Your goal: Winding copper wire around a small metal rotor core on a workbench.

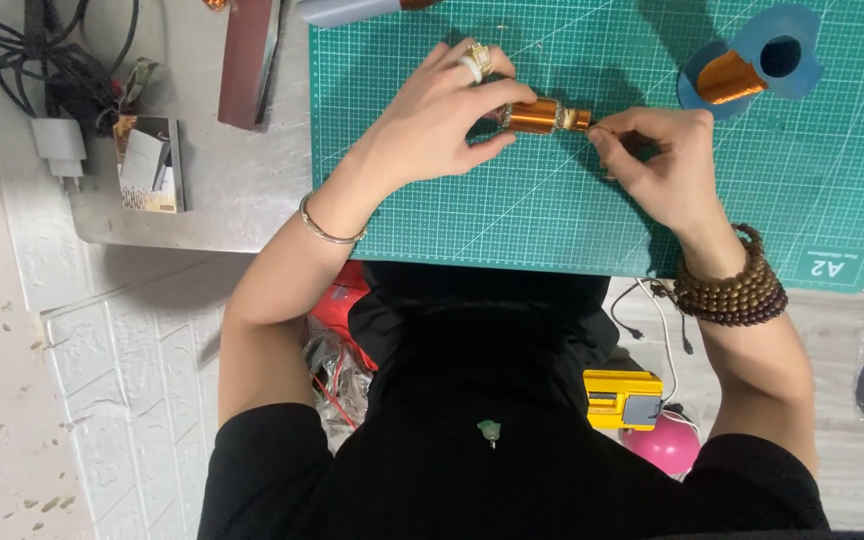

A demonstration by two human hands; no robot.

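Note:
My left hand (432,120) grips a small copper-wound coil (537,115) on a metal shaft, held just above the green cutting mat (572,210). Fingers wrap its left end; rings are on two of them and a thin bangle is on the wrist. My right hand (657,155) pinches at the coil's right tip with thumb and forefinger, its fingers closed on the shaft end or a fine wire there; I cannot tell which. Brown bead bracelets circle that wrist.
A blue spool of copper wire (742,70) lies at the mat's far right. On the grey table (222,200) left of the mat are a small box (149,163), a white charger (58,145) with black cables and a dark strip (247,60). A yellow tool (620,398) sits below the table edge.

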